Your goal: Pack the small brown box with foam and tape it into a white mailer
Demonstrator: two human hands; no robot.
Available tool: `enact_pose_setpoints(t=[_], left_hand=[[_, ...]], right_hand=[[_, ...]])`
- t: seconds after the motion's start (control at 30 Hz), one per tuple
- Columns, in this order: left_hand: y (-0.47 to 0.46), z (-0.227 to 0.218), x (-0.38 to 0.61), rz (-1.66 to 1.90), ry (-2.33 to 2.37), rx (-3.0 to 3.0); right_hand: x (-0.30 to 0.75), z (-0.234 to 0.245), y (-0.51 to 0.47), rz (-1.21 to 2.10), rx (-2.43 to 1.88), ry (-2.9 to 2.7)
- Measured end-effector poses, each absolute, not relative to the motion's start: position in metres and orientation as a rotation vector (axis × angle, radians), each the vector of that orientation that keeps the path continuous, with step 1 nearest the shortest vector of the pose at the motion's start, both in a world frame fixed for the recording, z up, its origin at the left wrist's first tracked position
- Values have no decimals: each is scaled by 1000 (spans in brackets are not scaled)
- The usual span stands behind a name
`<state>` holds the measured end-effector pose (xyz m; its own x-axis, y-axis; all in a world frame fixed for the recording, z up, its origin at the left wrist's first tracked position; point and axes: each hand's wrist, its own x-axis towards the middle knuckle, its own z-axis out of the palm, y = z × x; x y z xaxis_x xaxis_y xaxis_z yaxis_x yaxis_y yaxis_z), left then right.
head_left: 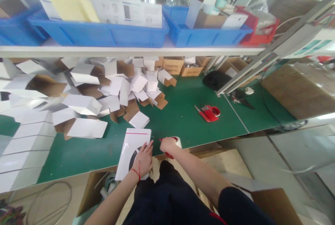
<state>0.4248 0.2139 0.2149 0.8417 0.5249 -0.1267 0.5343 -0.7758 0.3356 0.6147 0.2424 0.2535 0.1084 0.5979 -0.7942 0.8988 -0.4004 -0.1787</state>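
White box: one (126,151), at the near edge of the desk (180,102), left of centre, its near end jutting past the edge; its long axis runs near to far, the far end leaning slightly right.
Red stripe: one (136,133), across the box's far end; a dark print shows nearer, partly covered.
Left hand: one (142,159), laid on the box's right side, fingers extended and a little apart, gripping nothing.
Right hand: one (168,144), just right of the box, closed around a red tape dispenser (170,156) with a white roll.
Second dispenser: one, red (209,113), lying on the desk farther right, well apart from the hands.
Open cartons: a heap of white ones with brown insides (86,104), left and far, too overlapped to count.
White box row: at least four (30,144), side by side at the far left.
Brown boxes: two with dark lettering (172,65), beyond the heap.
Shelf: one (131,51), above the far side, carrying three blue bins (104,35) and one red bin (258,38).
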Motion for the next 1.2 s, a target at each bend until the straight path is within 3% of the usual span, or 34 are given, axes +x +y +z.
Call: enact_pose_setpoints(t=[0.07,0.17,0.27,0.37,0.57,0.73,0.87,1.03,1.2], left_hand=[[222,213,407,174,819,2575],[236,209,364,521,1390,2231],[240,203,331,419,1745,1692],[228,200,337,281,1666,1432],[189,199,442,380,1700,1305],[188,201,514,402,1843,1186],[206,210,548,407,1801,1232],[220,252,581,814,1765,1419],[228,294,616,751,1293,958]], right_hand=[[633,252,230,-1270,2190,1386],[664,249,202,-1378,2395,1226],[689,245,173,-1449,2551,1074],[709,239,154,-1611,2598,1003],[775,227,150,-1923,2523,1072],[853,248,161,-2060,2389,1246],[891,279,178,-2059,2188,1574],[898,311,206,-2032,1851,1893],[870,331,235,-1884,1603,2069]])
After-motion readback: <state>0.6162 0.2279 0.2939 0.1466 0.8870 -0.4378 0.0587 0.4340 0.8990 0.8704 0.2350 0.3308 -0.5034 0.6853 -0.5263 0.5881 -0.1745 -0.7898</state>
